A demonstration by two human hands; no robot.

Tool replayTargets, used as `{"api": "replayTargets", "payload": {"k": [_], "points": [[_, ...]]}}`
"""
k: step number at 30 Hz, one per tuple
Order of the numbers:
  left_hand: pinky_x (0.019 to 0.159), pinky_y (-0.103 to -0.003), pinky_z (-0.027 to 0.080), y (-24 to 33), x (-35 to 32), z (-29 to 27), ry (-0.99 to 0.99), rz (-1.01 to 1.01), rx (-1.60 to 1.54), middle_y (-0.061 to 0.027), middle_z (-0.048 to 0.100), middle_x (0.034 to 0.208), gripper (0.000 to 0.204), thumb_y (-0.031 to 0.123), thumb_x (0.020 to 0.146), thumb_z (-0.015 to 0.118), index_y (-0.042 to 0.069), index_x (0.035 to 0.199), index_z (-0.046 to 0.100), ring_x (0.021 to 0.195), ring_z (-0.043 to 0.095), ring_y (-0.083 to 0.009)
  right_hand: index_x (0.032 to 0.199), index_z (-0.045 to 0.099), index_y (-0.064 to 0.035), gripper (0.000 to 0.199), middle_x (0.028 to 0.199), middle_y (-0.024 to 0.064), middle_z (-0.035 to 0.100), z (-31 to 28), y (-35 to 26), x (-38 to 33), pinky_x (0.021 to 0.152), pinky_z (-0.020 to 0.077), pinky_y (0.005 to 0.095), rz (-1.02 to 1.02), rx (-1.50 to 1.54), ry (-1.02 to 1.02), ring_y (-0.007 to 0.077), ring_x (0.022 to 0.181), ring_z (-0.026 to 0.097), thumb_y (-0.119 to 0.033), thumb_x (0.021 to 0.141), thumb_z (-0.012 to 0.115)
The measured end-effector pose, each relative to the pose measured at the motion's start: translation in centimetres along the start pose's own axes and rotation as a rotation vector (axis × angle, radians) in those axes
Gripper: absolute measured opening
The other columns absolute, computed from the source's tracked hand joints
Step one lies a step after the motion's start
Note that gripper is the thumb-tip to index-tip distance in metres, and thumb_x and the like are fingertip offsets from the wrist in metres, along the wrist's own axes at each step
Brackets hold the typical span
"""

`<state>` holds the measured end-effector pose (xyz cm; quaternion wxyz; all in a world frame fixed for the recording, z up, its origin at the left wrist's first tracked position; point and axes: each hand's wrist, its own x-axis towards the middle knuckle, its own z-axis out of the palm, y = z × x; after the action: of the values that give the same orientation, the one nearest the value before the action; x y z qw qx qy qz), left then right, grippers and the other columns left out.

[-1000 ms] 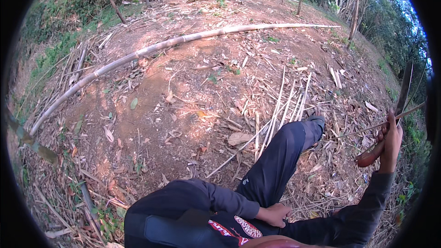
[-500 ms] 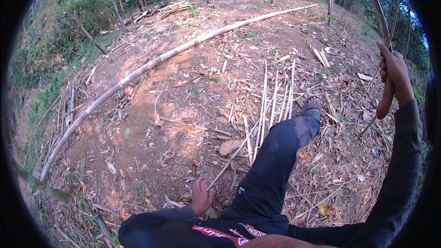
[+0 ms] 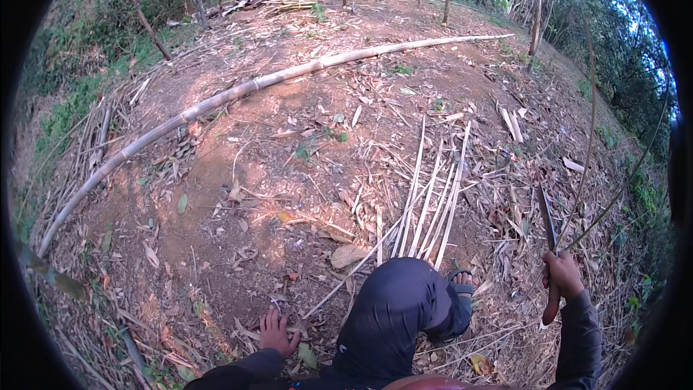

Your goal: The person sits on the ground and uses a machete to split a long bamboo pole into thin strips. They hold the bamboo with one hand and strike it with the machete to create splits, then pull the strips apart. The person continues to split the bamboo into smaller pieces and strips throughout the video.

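My right hand point(image 3: 563, 274), at the right, is closed around the wooden handle of a machete point(image 3: 546, 218). Its dark blade points up and away from me, and the rounded handle end sticks out below my fist. Two thin stems point(image 3: 582, 195) rise from beside this hand; I cannot tell whether it grips them too. Low in the view, my left hand point(image 3: 278, 332) rests on the littered ground with fingers spread, holding nothing. Several pale split bamboo strips point(image 3: 433, 202) lie side by side beyond my bent knee. One thin strip point(image 3: 351, 271) slants toward my left hand.
A long bamboo pole point(image 3: 253, 87) lies across the slope from lower left to upper right. Dry leaves and chips cover the soil. More cut strips point(image 3: 292, 3) are piled at the far left, near slim trunks. My sandalled foot point(image 3: 462, 283) stands beside the strips.
My right hand has come down and toward me with the machete. My left hand has shifted left and lower, its fingers now spread on the ground. The view has tilted and my knee has moved.
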<state>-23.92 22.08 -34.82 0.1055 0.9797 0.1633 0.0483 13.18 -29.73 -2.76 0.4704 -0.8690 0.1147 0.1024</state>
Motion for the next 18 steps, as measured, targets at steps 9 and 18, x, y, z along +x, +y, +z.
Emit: {"api": "replayTargets", "payload": {"k": [9, 18], "points": [[0.112, -0.058, 0.019, -0.3, -0.2, 0.1, -0.045, -0.029, 0.01, -0.0301, 0.038, 0.139, 0.069, 0.049, 0.086, 0.059, 0.001, 0.134, 0.048, 0.139, 0.027, -0.0435, 0.086, 0.049, -0.0003, 0.018, 0.061, 0.0072, 0.051, 1.0, 1.0, 1.2, 0.04, 0.0452, 0.0347, 0.036, 0.081, -0.013, 0.0199, 0.044, 0.051, -0.016, 0.088, 0.058], [0.11, -0.056, 0.024, -4.9, -1.5, 7.1, 0.121, 0.067, 0.176, -0.0229, 0.039, 0.141, 0.053, 0.035, 0.088, 0.056, 0.012, 0.135, 0.047, 0.138, 0.032, -0.0401, 0.083, 0.051, 0.0001, 0.019, 0.056, 0.0062, 0.052, 3.6, 2.2, -2.8, 0.037, 0.0418, 0.0328, -0.1, 0.044, 0.082, 0.0172, 0.039, 0.051, -0.016, 0.09, 0.058]]}}
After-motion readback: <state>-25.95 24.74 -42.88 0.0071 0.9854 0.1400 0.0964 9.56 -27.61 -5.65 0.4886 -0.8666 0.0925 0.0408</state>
